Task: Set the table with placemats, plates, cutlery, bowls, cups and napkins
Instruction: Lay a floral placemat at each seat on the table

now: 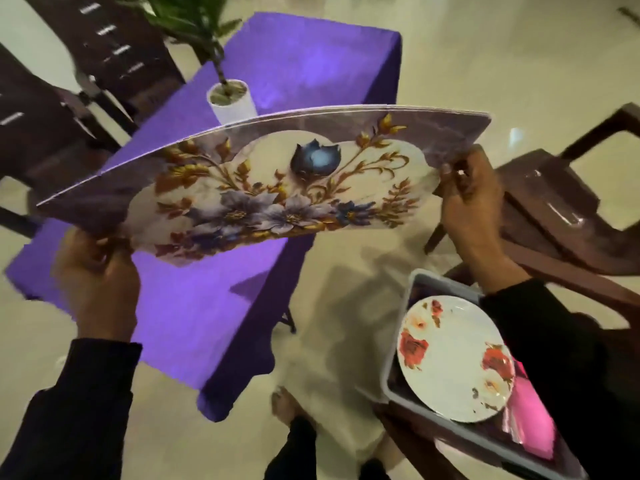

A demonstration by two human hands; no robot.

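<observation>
I hold a stack of floral placemats [263, 188] in the air above the table with the purple cloth [194, 317]. My left hand [98, 275] grips the stack's lower left corner, and my right hand [472, 199] grips its right edge. The placemats bend upward in an arc and show blue, lilac and gold flowers on a pale oval. At lower right a white plate with red flowers [453, 358] lies in a grey tub [391, 372], beside something pink [530, 420].
A white pot with a green plant [230, 102] stands on the table behind the placemats. Dark brown chairs stand at the far left [104, 53] and at the right [561, 202]. The grey tub rests on a brown chair. My feet show on the pale tiled floor.
</observation>
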